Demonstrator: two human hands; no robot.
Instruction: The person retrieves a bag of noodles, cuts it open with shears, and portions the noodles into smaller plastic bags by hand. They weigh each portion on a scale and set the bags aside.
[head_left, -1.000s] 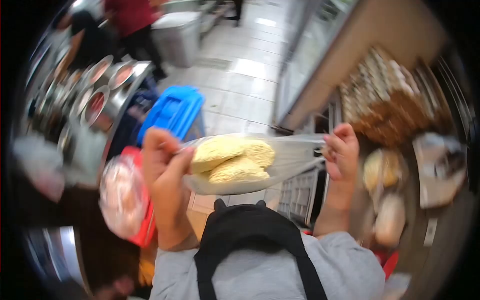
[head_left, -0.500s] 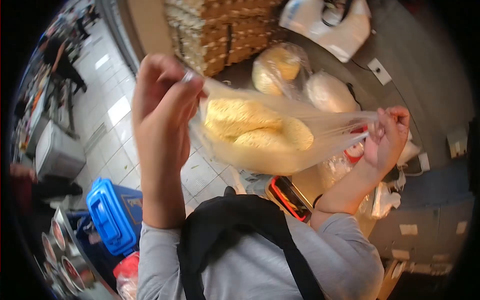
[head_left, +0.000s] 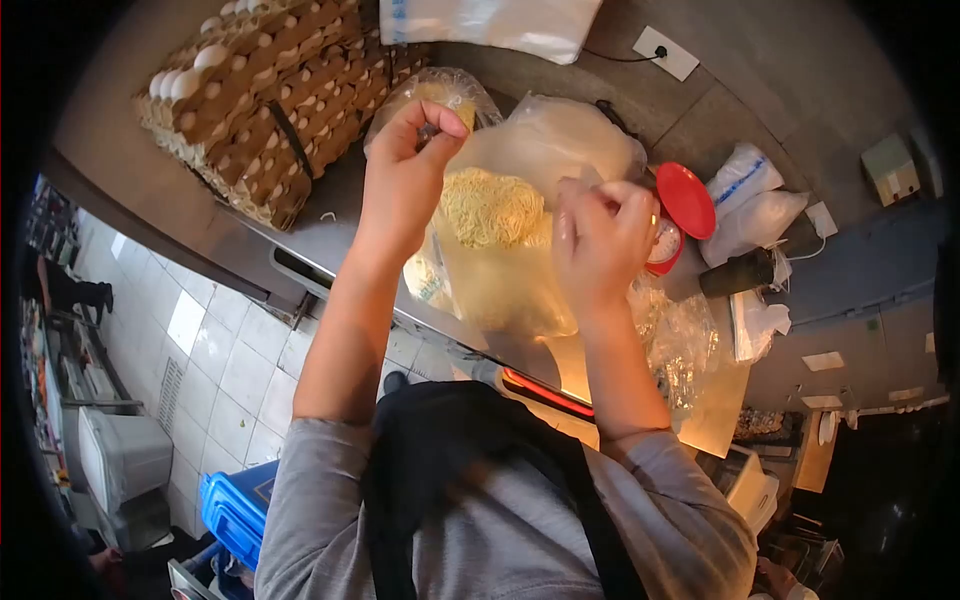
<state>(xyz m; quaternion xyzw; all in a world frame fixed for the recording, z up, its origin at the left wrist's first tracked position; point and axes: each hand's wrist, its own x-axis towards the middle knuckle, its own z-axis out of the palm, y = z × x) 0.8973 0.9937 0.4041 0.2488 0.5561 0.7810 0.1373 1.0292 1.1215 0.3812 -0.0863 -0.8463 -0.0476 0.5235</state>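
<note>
A clear plastic bag [head_left: 510,300] with yellow noodles [head_left: 490,208] in it is between my hands, over the counter's front edge. My left hand [head_left: 405,165] is raised at the bag's upper left, thumb and forefinger pinched together on its thin film. At the bag's right side, my right hand [head_left: 605,240] is closed in a fist on the film, a ring on one finger. The film is hard to see where the fingers meet it. Behind the noodles lies a large pale, cloudy plastic bag [head_left: 575,140]. Another clear bag with yellow contents [head_left: 455,95] sits partly behind my left hand.
Stacked egg trays [head_left: 270,110] stand at the counter's back left. To the right are a red lid [head_left: 686,200], a red-rimmed tub [head_left: 664,247], crumpled clear plastic [head_left: 685,330] and a dark cylinder [head_left: 738,273]. A blue bin [head_left: 235,515] stands on the floor at left.
My view has turned toward the counter. The noodle bag, stretched wide between my hands before, now hangs lower with my hands closer together. The noodles have settled into a clump.
</note>
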